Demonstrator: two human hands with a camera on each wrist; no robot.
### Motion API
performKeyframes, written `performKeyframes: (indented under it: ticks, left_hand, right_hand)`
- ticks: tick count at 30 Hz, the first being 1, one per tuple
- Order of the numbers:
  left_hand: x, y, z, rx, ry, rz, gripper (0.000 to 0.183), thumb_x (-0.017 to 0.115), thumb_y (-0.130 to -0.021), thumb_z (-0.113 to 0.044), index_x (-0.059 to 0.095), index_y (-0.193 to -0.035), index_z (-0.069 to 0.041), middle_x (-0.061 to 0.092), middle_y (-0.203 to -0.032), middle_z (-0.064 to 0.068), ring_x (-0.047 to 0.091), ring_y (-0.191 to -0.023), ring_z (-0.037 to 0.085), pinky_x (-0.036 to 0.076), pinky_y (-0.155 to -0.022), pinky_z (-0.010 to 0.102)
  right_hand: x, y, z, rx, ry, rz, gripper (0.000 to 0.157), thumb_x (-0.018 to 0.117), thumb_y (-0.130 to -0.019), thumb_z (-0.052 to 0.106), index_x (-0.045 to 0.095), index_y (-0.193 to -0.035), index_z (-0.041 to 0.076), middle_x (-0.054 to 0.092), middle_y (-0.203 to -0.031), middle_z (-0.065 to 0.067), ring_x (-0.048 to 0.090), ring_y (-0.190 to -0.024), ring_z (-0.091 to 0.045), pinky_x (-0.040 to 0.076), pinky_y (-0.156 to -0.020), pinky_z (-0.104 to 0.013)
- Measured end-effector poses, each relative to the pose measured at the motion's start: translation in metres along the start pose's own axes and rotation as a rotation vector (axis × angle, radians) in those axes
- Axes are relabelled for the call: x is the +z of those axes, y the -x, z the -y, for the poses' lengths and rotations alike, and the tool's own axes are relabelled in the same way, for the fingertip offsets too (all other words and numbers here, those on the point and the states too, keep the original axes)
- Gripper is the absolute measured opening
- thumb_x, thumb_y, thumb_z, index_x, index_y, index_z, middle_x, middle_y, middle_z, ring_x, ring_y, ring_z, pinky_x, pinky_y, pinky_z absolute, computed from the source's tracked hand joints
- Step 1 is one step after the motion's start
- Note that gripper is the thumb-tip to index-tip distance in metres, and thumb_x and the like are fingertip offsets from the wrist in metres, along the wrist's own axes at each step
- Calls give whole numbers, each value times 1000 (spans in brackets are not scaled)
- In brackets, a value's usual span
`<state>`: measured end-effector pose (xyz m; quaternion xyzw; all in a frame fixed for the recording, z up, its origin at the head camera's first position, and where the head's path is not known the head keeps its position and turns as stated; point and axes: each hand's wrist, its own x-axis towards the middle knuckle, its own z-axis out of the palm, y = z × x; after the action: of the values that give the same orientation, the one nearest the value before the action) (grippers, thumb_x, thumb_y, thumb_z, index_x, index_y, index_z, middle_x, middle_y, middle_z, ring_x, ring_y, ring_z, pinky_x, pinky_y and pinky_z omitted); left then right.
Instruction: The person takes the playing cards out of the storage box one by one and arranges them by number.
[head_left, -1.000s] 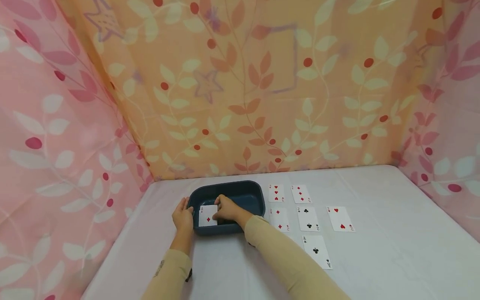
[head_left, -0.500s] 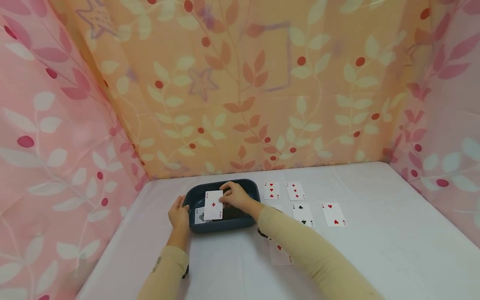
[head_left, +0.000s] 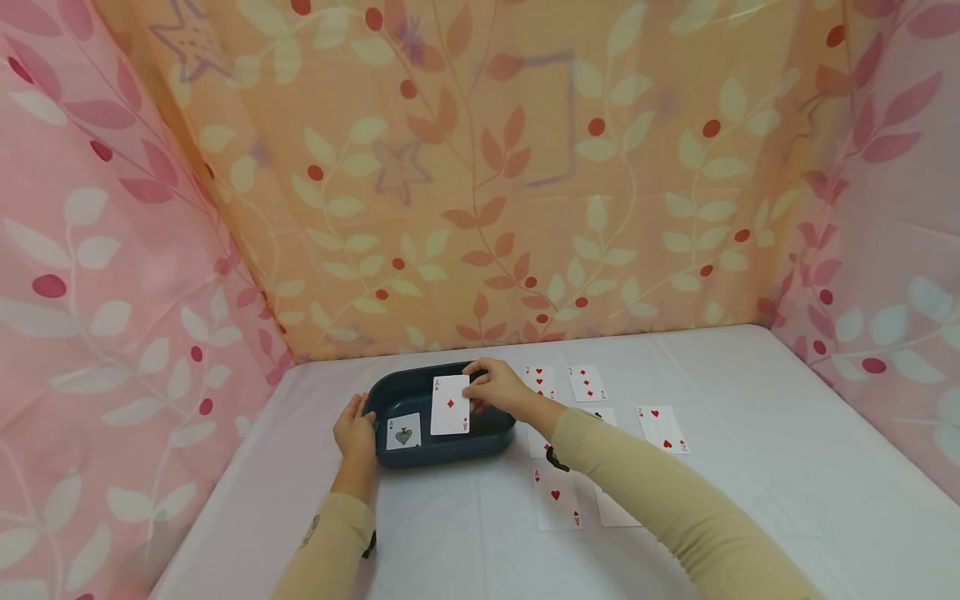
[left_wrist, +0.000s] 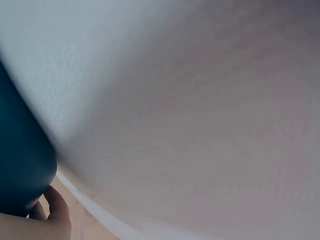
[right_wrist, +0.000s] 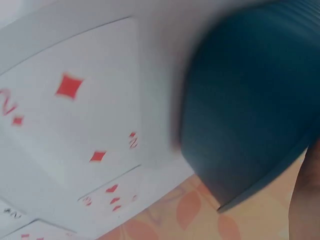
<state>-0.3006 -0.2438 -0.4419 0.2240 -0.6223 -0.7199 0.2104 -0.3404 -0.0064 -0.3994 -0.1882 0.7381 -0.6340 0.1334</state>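
Note:
My right hand (head_left: 501,390) pinches the ace of diamonds (head_left: 450,405) by its right edge, holding it face up over the dark blue tray (head_left: 442,452). Inside the tray, at its left end, lies the ace of spades (head_left: 403,432). My left hand (head_left: 355,429) grips the tray's left end, thumb at the rim and fingers along the outside. In the left wrist view those fingers (left_wrist: 59,202) curl against the tray wall (left_wrist: 22,150). The right wrist view shows the tray's outer side (right_wrist: 245,110) beside the two of diamonds (right_wrist: 75,125); the pinched card is outside that view.
Several cards lie face up on the white tabletop right of the tray: three of hearts (head_left: 537,380), three of diamonds (head_left: 587,383), two of hearts (head_left: 663,430) and ace of hearts (head_left: 557,498). My right sleeve (head_left: 652,492) partly covers others. Patterned cloth walls (head_left: 420,208) stand behind and at the sides.
The right hand has lifted the ace of diamonds from the tray's left end and moved it right, uncovering the ace of spades. The left hand keeps its hold on the tray.

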Motion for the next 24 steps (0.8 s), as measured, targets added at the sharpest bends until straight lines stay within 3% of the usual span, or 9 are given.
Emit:
performKeyframes:
  ticks: [9,24]
  left_hand:
    - [1,2,-2,4,8,-5,54,39,-94,15,32,-147,6,39,-148,20,33,-139,24,25,-114,31]
    - [0,0,1,0,-18,-2,54,39,-94,14,33,-147,6,39,-148,18,34,-139,23,25,-114,32]
  right_hand:
    - [-23,12,6,38,27,-3,35,63,-91,-1,52,-123,-8,71,-87,-18,64,-59,-16,60,-66,-36]
    - [-54,39,3,45,58,-28,32,60,-93,-1,52,-123,-7,68,-77,-10,61,-57,-16,59,-63,-32]
